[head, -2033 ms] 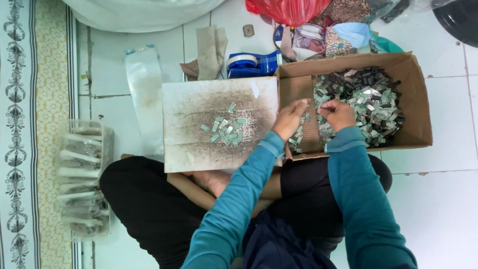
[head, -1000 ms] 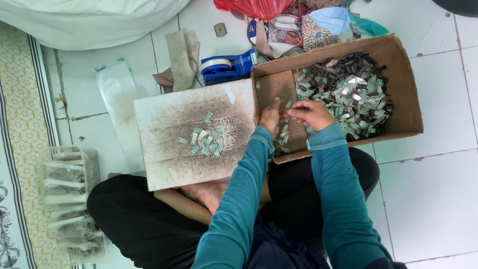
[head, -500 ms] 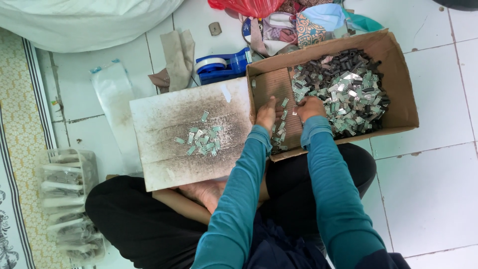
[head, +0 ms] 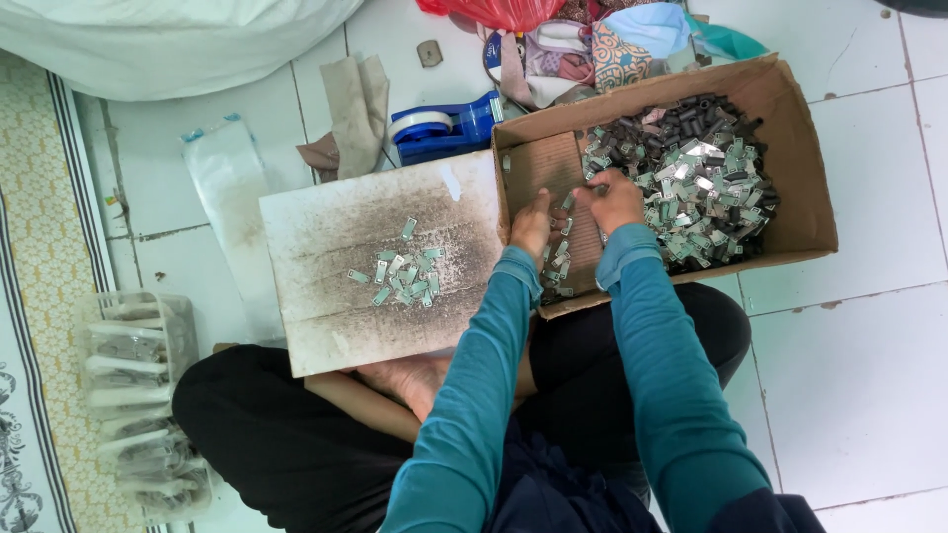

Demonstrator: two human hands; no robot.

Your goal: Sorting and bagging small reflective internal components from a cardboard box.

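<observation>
Both hands work inside the cardboard box, at two o'clock from the stained board. The left hand and right hand rest among small metal tags; whether either grips any, I cannot tell.

The cardboard box is plain brown, heaped with shiny silver-grey metal tabs mixed with dull black pieces. The flat board is off-white, smudged with dark grey speckling, and carries a small pile of pale greenish-silver tabs. Both sleeves are teal; the trousers are black. The tape dispenser is blue with a white roll. The floor is white tile, and the mat along its left edge shows a cream and yellow floral pattern with dark stripes. A red bag lies at the top edge.
</observation>
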